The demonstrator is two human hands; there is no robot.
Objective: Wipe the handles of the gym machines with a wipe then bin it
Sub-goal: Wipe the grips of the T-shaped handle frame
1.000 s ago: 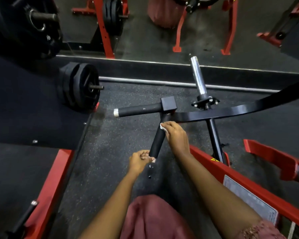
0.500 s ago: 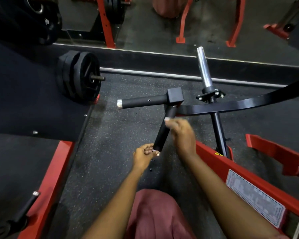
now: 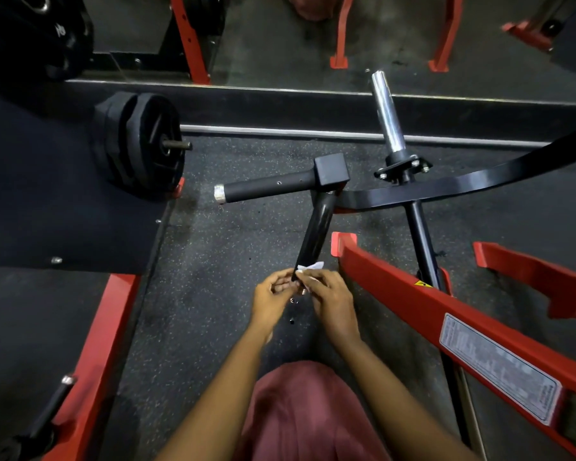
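A black machine handle [image 3: 316, 232] slants down toward me from a square black joint block [image 3: 331, 171]. A second black handle [image 3: 266, 189] with a silver end cap sticks out to the left of that block. My right hand [image 3: 330, 299] is closed on a small white wipe [image 3: 310, 268] at the slanted handle's lower end. My left hand [image 3: 271, 299] pinches that same lower end from the left side, touching my right hand. The handle's tip is hidden by my fingers.
A chrome plate post [image 3: 386, 113] rises behind the curved black arm [image 3: 463, 188]. Red frame beams lie to the right [image 3: 429, 314] and lower left [image 3: 97, 354]. Stacked black weight plates [image 3: 143, 144] sit at the left. My maroon-clad knee [image 3: 306, 410] is below my hands.
My right hand with the wipe has slid down the slanted handle from near the joint block to its lower end, meeting my left hand, which stayed at the tip.
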